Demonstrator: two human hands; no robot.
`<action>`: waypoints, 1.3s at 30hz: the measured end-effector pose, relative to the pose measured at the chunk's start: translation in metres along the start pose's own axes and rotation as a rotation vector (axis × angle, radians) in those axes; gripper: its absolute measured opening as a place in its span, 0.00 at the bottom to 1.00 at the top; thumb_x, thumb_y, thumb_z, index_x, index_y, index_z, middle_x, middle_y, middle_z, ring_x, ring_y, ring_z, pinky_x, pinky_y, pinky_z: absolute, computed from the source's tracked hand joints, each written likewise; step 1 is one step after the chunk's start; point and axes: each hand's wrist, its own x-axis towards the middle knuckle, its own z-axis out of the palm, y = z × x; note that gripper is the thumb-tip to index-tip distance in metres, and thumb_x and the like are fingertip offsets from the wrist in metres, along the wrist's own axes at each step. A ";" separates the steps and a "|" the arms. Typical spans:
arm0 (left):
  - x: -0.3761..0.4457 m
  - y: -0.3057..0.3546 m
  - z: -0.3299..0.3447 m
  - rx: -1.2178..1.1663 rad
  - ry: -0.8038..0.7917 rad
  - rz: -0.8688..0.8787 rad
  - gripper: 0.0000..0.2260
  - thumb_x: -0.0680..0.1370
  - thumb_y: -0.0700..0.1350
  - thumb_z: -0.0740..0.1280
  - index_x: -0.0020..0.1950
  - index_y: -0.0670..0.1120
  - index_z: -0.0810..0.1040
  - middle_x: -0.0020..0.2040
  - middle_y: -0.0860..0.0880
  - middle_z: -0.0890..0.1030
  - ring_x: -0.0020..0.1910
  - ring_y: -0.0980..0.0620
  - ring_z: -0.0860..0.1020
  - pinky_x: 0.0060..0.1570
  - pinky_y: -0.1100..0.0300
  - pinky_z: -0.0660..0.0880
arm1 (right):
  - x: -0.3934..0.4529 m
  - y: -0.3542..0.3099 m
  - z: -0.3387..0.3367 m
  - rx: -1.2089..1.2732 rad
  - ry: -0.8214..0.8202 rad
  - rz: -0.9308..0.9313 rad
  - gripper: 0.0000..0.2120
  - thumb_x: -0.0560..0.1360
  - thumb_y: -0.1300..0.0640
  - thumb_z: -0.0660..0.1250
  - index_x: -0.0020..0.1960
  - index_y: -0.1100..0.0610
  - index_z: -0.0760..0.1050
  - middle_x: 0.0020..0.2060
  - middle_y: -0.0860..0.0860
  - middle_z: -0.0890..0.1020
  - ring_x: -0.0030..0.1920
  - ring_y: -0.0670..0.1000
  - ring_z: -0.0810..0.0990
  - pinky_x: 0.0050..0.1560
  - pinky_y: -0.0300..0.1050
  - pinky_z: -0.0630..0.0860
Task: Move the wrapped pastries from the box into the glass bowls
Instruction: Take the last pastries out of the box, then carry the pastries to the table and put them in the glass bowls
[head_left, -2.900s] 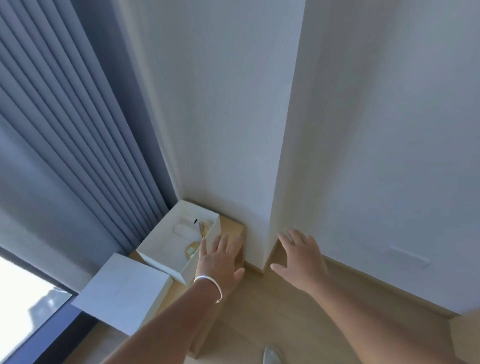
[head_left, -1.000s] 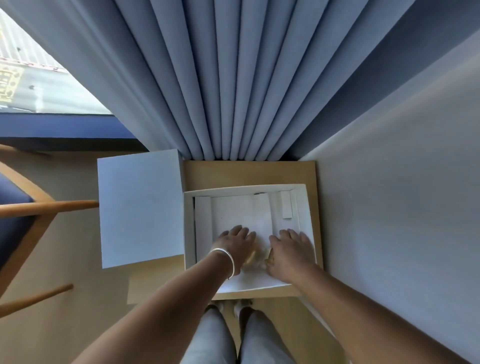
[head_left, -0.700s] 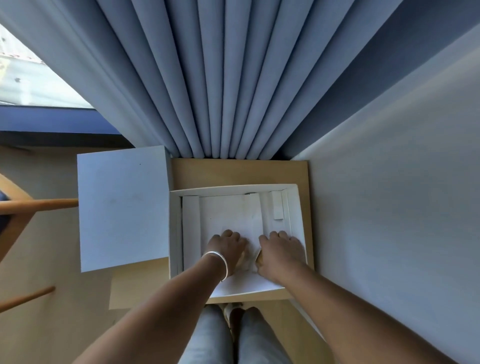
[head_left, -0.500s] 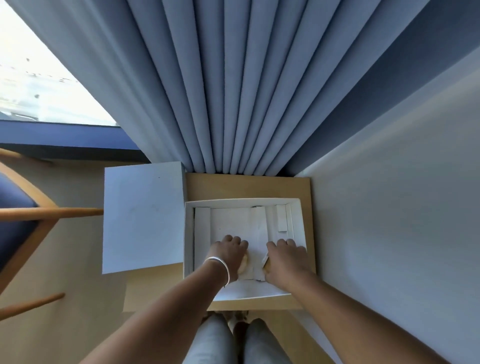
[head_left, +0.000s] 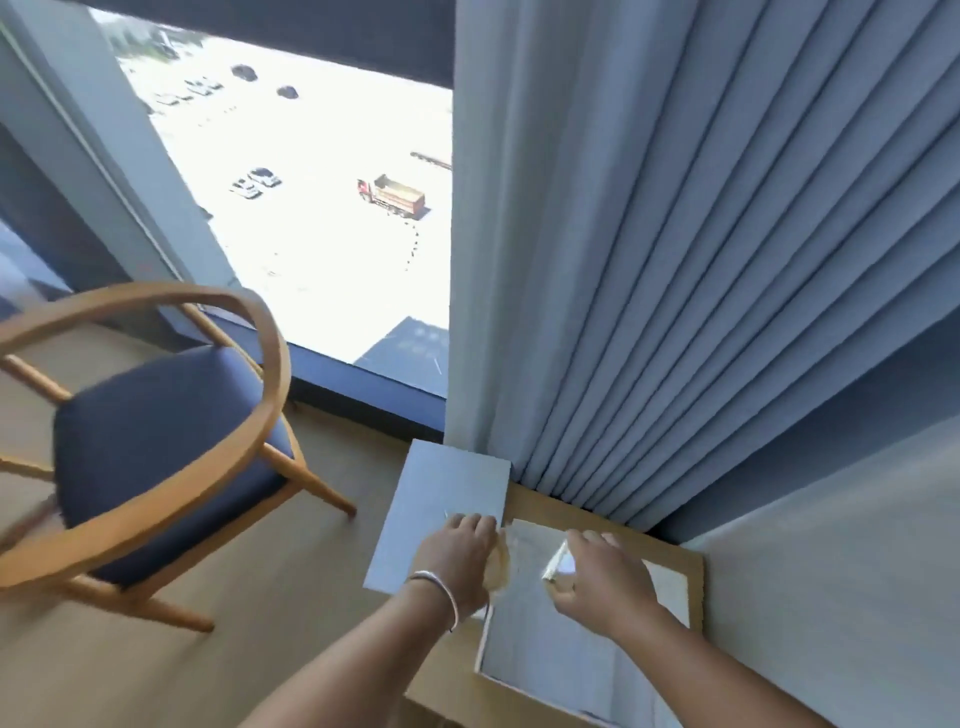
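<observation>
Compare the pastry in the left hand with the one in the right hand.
The left hand grips the left pastry, which shows mostly tan through clear wrap; the right hand pinches the right pastry, whose wrapper glares white. The left pastry hangs over the box at its left edge, beside the lid; the right pastry is nearer the box's middle. Both are wrapped and lifted above the box. Blur hides finer detail.

The open box (head_left: 566, 654) sits low and right of centre on a small wooden desk (head_left: 670, 551), hemmed in at upper right by the pleated curtain (head_left: 675, 260) and at right by the wall (head_left: 841, 597). Its lid (head_left: 441, 499) lies just beside it on the left. Both hands (head_left: 460, 558) (head_left: 605, 579) hover over the box. Further left stands a chair (head_left: 156, 431); bare floor (head_left: 322, 571) between chair and desk gives open passage.
</observation>
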 end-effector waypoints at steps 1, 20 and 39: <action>-0.013 -0.017 -0.012 -0.010 0.037 -0.051 0.28 0.68 0.48 0.73 0.64 0.49 0.64 0.63 0.48 0.72 0.64 0.46 0.69 0.58 0.54 0.72 | 0.004 -0.018 -0.013 -0.018 0.028 -0.052 0.23 0.70 0.39 0.64 0.60 0.50 0.67 0.58 0.47 0.75 0.59 0.52 0.71 0.52 0.47 0.70; -0.413 -0.193 -0.058 0.001 0.371 -1.246 0.31 0.68 0.54 0.73 0.66 0.51 0.63 0.63 0.53 0.70 0.64 0.52 0.66 0.54 0.58 0.71 | -0.077 -0.431 -0.061 -0.031 0.261 -1.311 0.34 0.71 0.39 0.64 0.73 0.49 0.62 0.70 0.43 0.69 0.71 0.48 0.62 0.71 0.45 0.59; -0.567 -0.240 -0.013 -0.001 0.493 -1.495 0.28 0.71 0.56 0.70 0.66 0.51 0.63 0.62 0.54 0.71 0.63 0.52 0.68 0.60 0.60 0.67 | -0.179 -0.577 -0.015 -0.174 0.207 -1.607 0.32 0.71 0.37 0.63 0.71 0.46 0.61 0.68 0.42 0.69 0.70 0.48 0.63 0.71 0.43 0.57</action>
